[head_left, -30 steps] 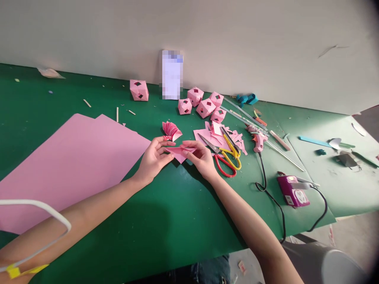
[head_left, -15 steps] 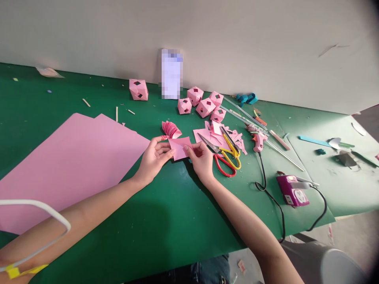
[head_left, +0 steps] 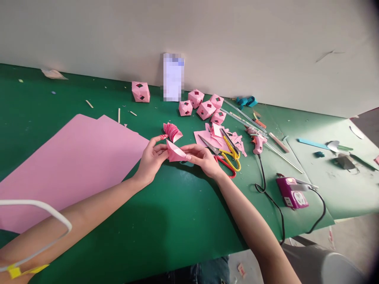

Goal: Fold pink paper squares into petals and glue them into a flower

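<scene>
A small pink paper square [head_left: 175, 153] is bent over on itself between my two hands, above the green table. My left hand [head_left: 151, 157] pinches its left side, with the thumb partly hidden behind the paper. On the right edge, the thumb and fingers of my right hand [head_left: 204, 158] are closed. Just beyond the paper lies a fanned stack of folded pink paper pieces [head_left: 171, 131], close to my left fingertips. Scissors with red handles [head_left: 225, 167] and yellow-handled scissors [head_left: 232, 152] rest to the right of my right hand, on pink paper scraps [head_left: 205, 138].
Large pink sheets [head_left: 77, 165] cover the left side. Several pink paper polyhedra [head_left: 206, 110] stand at the back, near a blurred phone [head_left: 173, 79] against the wall. A glue gun [head_left: 257, 142] with its cord and a purple power socket [head_left: 291, 192] lie on the right.
The paper square was nearly flat and is now folded over. My right hand has turned, with its fingers behind the paper and its thumb at the lower right edge.
</scene>
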Action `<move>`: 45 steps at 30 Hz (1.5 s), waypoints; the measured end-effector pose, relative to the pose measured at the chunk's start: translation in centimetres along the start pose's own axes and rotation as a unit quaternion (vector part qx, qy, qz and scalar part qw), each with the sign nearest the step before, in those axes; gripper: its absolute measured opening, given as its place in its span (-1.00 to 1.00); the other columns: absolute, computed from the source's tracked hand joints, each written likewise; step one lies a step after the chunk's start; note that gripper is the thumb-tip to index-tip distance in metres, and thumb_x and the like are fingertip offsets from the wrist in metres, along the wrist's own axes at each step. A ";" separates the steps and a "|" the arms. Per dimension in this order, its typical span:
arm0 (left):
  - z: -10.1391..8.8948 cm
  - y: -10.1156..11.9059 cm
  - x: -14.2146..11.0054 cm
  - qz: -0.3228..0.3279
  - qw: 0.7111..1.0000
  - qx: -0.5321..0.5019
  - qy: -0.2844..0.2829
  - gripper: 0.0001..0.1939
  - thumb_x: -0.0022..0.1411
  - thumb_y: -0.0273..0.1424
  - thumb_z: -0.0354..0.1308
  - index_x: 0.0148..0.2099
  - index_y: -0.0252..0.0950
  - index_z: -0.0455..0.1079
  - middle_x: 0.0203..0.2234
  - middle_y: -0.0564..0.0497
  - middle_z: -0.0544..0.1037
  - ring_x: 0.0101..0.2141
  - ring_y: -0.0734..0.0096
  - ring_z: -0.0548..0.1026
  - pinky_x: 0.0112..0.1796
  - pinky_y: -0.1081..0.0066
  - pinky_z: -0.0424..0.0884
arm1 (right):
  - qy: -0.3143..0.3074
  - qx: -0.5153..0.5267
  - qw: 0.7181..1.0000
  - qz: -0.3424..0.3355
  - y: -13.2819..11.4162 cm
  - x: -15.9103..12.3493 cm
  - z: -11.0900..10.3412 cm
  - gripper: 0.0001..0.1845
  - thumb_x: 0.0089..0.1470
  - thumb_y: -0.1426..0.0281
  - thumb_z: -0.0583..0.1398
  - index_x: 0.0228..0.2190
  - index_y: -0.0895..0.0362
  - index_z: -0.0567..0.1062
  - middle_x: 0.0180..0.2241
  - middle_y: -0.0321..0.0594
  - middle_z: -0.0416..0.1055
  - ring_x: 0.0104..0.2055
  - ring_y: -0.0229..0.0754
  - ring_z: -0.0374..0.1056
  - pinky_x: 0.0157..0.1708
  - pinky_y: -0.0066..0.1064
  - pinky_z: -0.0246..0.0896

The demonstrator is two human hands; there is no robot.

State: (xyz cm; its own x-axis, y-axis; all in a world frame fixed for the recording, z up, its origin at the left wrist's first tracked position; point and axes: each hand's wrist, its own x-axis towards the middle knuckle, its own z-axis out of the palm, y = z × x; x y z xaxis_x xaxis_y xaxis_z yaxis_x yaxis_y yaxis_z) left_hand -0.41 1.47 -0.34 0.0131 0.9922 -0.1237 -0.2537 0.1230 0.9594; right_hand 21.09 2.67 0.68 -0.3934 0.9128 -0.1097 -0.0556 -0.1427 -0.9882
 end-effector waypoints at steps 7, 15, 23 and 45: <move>0.0 0.2 -0.3 -0.009 1.000 0.008 -0.018 -0.41 0.12 -0.30 0.44 0.16 -0.17 0.34 -0.29 0.06 0.60 -0.27 0.29 0.61 -0.17 0.28 0.52 | -0.020 0.030 0.999 0.022 0.0 0.0 -0.9 -0.45 -0.04 0.00 0.53 -0.09 0.04 0.71 -0.08 -0.17 0.70 -0.04 -0.06 0.60 0.05 -0.19 0.51; 0.2 0.6 -0.4 -0.024 0.999 0.008 -0.037 -0.29 0.05 -0.21 0.55 0.16 -0.20 0.32 -0.31 0.06 0.64 -0.22 0.25 0.66 -0.11 0.29 0.55 | -0.064 0.008 0.998 0.016 0.1 0.5 -0.1 -0.41 -0.17 0.24 0.61 -0.07 0.08 0.67 -0.15 -0.22 0.64 -0.21 -0.20 0.51 -0.19 -0.33 0.52; 0.4 0.6 -0.6 -0.002 0.997 0.029 -0.067 -0.30 0.06 -0.16 0.58 0.13 -0.19 0.33 -0.35 0.07 0.64 -0.25 0.20 0.69 -0.12 0.24 0.59 | -0.059 -0.019 0.998 0.022 0.8 0.3 0.0 -0.46 -0.12 0.21 0.61 -0.10 0.09 0.68 -0.29 -0.29 0.58 -0.28 -0.23 0.46 -0.21 -0.36 0.45; 0.1 0.2 -0.4 -0.023 0.998 0.032 -0.049 -0.28 0.10 -0.11 0.55 0.17 -0.23 0.32 -0.31 0.06 0.62 -0.34 0.37 0.62 -0.31 0.39 0.53 | -0.036 -0.003 0.999 -0.031 0.6 0.3 0.2 -0.47 -0.09 0.07 0.58 -0.37 0.06 0.45 -0.33 -0.35 0.42 -0.32 -0.27 0.38 -0.27 -0.38 0.40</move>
State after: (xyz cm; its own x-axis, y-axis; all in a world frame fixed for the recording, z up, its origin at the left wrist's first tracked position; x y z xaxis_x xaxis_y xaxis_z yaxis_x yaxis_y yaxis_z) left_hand -0.35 1.11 -0.02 0.1180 0.9822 -0.1463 -0.1886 0.1668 0.9678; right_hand 20.72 2.80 0.04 -0.4548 0.8897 -0.0399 -0.0761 -0.0834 -0.9936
